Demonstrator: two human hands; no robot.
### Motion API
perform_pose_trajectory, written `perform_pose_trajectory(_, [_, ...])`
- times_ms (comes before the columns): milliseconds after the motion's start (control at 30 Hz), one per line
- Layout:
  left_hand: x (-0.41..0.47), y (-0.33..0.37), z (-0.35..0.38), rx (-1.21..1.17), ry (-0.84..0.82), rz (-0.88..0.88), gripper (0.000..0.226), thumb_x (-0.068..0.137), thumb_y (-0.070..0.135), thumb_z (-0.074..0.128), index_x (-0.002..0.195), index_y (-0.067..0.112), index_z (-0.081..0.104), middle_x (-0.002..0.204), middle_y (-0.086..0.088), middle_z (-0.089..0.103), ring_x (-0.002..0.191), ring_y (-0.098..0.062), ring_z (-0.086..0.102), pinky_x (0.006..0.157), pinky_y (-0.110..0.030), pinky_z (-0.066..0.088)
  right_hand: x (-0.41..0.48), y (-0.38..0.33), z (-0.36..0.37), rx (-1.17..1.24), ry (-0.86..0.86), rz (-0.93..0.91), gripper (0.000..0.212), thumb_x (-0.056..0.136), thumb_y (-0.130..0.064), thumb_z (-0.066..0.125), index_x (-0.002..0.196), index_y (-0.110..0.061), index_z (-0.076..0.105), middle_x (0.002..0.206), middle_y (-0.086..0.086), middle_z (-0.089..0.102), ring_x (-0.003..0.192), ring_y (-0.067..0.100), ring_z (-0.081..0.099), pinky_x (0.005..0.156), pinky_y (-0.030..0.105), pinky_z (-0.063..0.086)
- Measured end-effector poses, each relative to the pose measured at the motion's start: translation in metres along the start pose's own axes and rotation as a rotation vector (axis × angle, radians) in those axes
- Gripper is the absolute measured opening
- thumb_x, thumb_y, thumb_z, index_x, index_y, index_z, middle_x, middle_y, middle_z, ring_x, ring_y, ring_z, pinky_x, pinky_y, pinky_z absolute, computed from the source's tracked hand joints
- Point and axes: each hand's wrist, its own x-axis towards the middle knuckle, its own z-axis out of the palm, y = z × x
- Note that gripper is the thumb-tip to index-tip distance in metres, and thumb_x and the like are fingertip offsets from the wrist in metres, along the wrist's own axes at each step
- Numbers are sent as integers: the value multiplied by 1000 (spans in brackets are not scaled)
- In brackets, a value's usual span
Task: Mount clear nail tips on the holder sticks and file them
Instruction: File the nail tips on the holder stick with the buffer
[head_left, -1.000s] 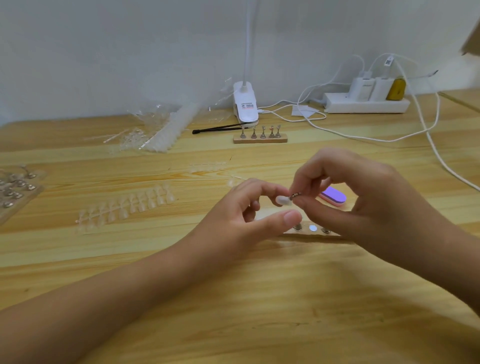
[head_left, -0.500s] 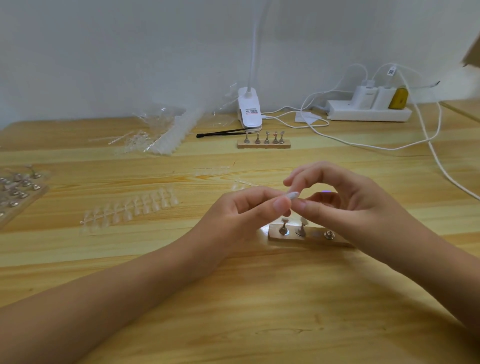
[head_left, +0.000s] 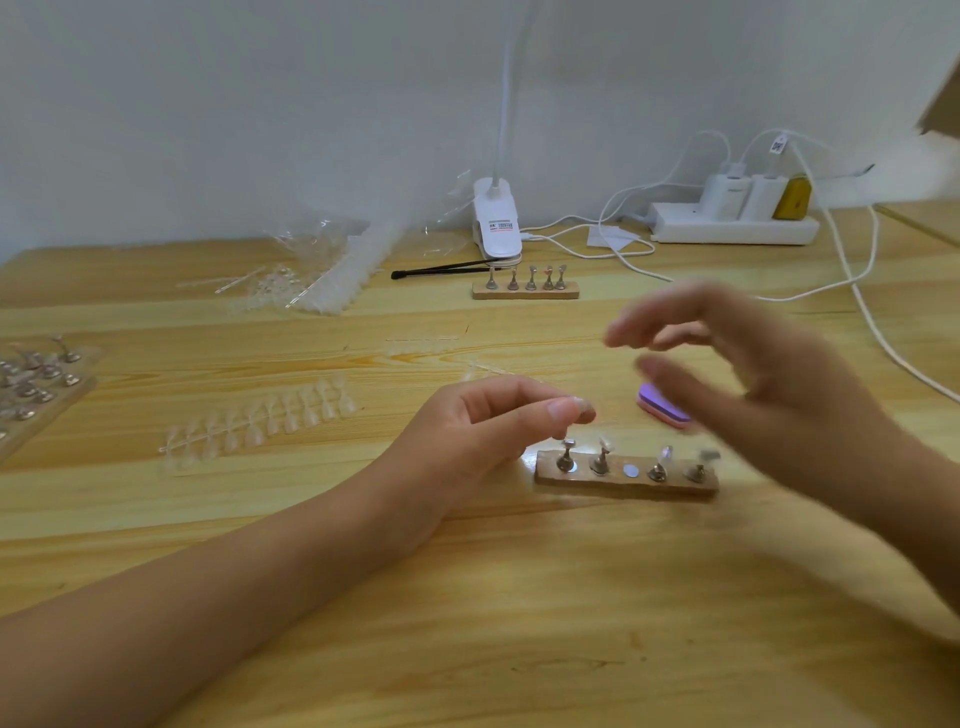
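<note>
The left hand (head_left: 483, 436) pinches a nail tip (head_left: 586, 413) above the wooden base (head_left: 628, 486) holding 4 sticks (head_left: 566, 458). The right hand (head_left: 769, 395), blurred, has its fingers spread.

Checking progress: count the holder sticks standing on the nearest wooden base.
4: two holder sticks at the base's left end, two at its right, a bare metal disc between. The left hand may pinch a fifth; unclear.

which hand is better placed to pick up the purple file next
Right. The right hand is open and empty just beside the purple file; the left hand pinches a small piece.
</note>
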Motion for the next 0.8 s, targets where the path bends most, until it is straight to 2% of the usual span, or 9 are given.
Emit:
perform_pose_trajectory(67, [0, 0, 0, 2, -3, -15, 14, 74, 47, 68, 78, 37, 76, 99, 11, 75, 82, 8, 63, 73, -7, 45, 5, 9, -19, 99, 100, 91, 16, 95, -15, 55, 105, -25, 63, 93, -7, 70, 95, 15, 67, 89, 32, 52])
perform_pose_trajectory(133, [-1, 1, 1, -1, 2, -24, 12, 72, 47, 70, 76, 37, 74, 101, 5, 75, 81, 7, 63, 73, -8, 45, 6, 23, -31, 28, 145, 204, 17, 99, -14, 55, 101, -27, 65, 89, -5, 70, 87, 12, 66, 82, 32, 55])
perform_pose_trajectory(233, [0, 2, 2, -7, 15, -36, 5, 75, 43, 75, 78, 38, 75, 106, 6, 75, 84, 8, 63, 74, -8, 46, 5, 43, -30, -148, -8, 404, 10, 91, -32, 61, 98, -36, 65, 85, -8, 65, 79, 3, 61, 71, 25, 50])
perform_pose_trajectory(300, [0, 2, 2, -9, 24, -39, 5, 79, 38, 72, 81, 39, 76, 105, 12, 75, 84, 9, 64, 73, -7, 46, 2, 50, -24, -239, -149, 478, 19, 84, -44, 65, 101, -37, 64, 86, -9, 61, 77, 3, 57, 67, 18, 43])
perform_pose_trajectory(400, [1, 1, 2, 11, 26, -32, 15, 81, 39, 68, 91, 36, 78, 107, 14, 74, 91, 9, 65, 75, -6, 45, 0, 51, -17, -307, -320, 485, 21, 80, -46, 67, 99, -40, 64, 85, -10, 57, 73, 3, 52, 65, 13, 41])
perform_pose_trajectory(467, [0, 1, 2, 15, 18, -27, 22, 79, 44, 68, 97, 36, 78, 110, 16, 73, 97, 9, 64, 77, -6, 45, 0, 49, -18, -309, -310, 455, 16, 78, -48, 66, 93, -43, 66, 84, -12, 58, 75, 4, 53, 67, 15, 42])
perform_pose_trajectory(567, [0, 0, 1, 5, 11, -29, 29, 77, 48, 68, 103, 36, 76, 113, 20, 71, 103, 10, 63, 79, -4, 44, 3, 39, -23, 2, -151, 440, 21, 78, -53, 69, 96, -42, 71, 89, -13, 68, 80, 4, 64, 72, 20, 50])
perform_pose_trajectory(667, [0, -1, 0, 11, 32, -38, 20, 84, 40, 67, 100, 35, 77, 113, 18, 72, 95, 11, 63, 76, -5, 44, 5, 23, -23, 450, -142, 346, 19, 80, -33, 76, 100, -33, 72, 95, 1, 73, 88, 15, 72, 76, 22, 56])
perform_pose_trajectory(800, [2, -3, 0, 0, 51, -39, 16, 85, 36, 68, 96, 30, 77, 99, 15, 74, 82, 8, 63, 70, -6, 44, 2, 8, -14, 477, -236, 256, 31, 77, -40, 77, 103, -25, 70, 103, 6, 73, 95, 19, 72, 80, 22, 56])
